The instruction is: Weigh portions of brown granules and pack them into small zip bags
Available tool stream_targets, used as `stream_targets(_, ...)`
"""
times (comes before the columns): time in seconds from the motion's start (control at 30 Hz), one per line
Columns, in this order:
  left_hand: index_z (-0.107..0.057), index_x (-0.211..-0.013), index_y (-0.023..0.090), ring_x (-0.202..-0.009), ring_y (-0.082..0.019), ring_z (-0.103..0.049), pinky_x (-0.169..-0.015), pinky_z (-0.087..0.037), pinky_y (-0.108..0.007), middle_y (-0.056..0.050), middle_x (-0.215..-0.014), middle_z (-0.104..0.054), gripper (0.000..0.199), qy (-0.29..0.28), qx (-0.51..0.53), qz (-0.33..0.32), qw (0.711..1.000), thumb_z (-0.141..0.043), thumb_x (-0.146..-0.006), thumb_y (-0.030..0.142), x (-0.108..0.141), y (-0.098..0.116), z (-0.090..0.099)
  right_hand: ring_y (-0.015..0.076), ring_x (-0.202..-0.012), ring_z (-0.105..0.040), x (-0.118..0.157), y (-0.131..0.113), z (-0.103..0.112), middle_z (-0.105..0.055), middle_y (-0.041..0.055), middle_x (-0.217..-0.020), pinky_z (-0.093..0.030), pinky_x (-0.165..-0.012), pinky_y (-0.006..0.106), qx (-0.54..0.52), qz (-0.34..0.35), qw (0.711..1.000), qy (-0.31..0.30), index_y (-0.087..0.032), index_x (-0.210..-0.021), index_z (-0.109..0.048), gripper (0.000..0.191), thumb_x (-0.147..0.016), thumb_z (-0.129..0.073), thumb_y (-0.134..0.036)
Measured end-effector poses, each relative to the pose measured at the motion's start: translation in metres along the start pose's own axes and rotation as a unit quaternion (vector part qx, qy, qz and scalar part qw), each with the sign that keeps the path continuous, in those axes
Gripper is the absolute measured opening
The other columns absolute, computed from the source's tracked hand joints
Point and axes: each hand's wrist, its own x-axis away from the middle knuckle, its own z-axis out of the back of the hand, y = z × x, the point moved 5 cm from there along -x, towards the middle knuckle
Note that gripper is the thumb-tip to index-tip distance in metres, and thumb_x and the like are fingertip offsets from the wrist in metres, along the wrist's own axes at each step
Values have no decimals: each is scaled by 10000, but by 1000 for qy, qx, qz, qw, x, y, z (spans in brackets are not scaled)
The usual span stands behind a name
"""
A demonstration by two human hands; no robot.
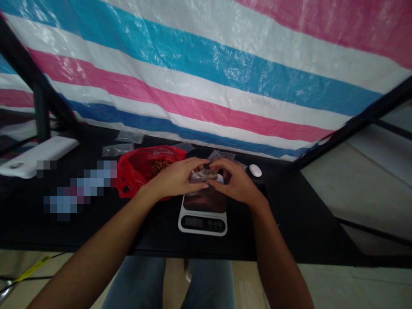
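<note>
Head view: left hand and right hand pinch a clear plastic bag above a white digital scale; an open red bag holds brown flakes.

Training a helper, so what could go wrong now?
The small clear bag, held by the left hand and right hand above the digital scale, could slip and drop its brownish contents onto the platform. The open red plastic bag sits against the left hand, so a careless move might tip it and scatter its dried brown flakes across the black table.
</note>
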Motion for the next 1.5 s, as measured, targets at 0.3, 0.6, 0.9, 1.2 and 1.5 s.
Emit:
stream_targets(0.3,-559,-1439,191,-1035,-243,-720,-937,-573,-372,-84,-1165,-746,631,64,56,2,996,-760,-881,407,-1,6,6,190,-882,-662,-2,-9,4,-749,71,-1120,-531,-710,324,-42,33,995,80,-248,-1168,-737,258,-914,-757,-285)
stream_targets(0.6,-582,-1436,218,-1105,-254,-725,-986,-567,-371,-90,-1238,-751,626,128,46,22,990,-760,-882,447,1,4,13,264,-1123,-661,0,-5,6,-689,115,-1304,-579,-824,387,-77,-5,992,97,-277,-1234,-718,325,-912,-735,-319)
stream_targets(0.9,-738,-1172,198,-1071,-237,-722,-972,-555,-374,-86,-1149,-777,312,202,48,7,978,-738,-923,386,-1,4,24,256,-1237,-647,2,12,4,-630,124,-1424,-568,-938,386,-99,-28,992,78,-265,-1460,-557,565,-911,-665,-182)
stream_targets(1.2,-770,-894,201,-1037,-216,-702,-988,-547,-390,-74,-1074,-762,119,319,99,57,941,-727,-910,310,-1,-10,35,238,-1120,-662,4,18,-16,-703,94,-1206,-530,-984,395,-3,-66,996,-61,-194,-1177,-649,364,-821,-715,-156)
stream_targets(1.5,-721,-1156,210,-1128,-243,-693,-1018,-541,-399,-69,-1193,-766,292,342,70,108,931,-711,-918,381,-2,-13,36,223,-1040,-674,3,18,-7,-718,88,-1153,-537,-935,380,-25,-94,995,-14,-215,-1262,-664,420,-888,-764,-377)
